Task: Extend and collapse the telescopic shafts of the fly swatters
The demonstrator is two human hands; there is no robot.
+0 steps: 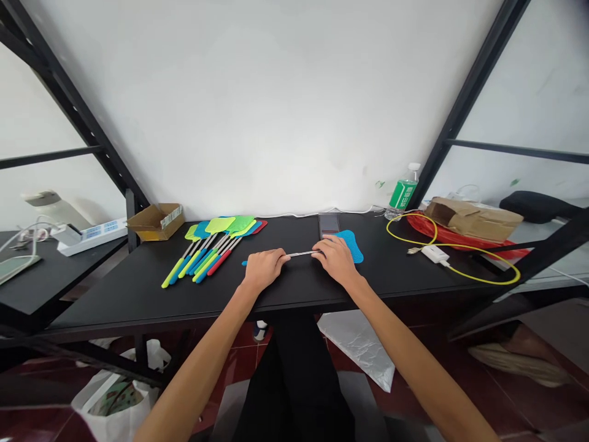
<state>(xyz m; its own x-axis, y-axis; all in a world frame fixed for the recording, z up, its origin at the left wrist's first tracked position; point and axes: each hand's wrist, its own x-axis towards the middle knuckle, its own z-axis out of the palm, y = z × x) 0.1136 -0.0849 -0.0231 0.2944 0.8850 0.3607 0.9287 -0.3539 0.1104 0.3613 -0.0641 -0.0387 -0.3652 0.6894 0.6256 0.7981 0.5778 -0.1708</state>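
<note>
A blue fly swatter lies crosswise over the black desk in front of me, its mesh head to the right and its handle end to the left. My left hand is closed round the handle, with only a blue tip showing past it. Near the head, my right hand grips the thin metal shaft and hides part of the blue mesh. Between both hands a short stretch of shaft is bare. To the left lies a bunch of fly swatters in yellow, green, blue and red, handles toward me.
An open cardboard box sits at the back left, near a power strip. Behind my right hand lies a dark grey flat object. Farther right are a water bottle, a yellow cable and a brown paper package.
</note>
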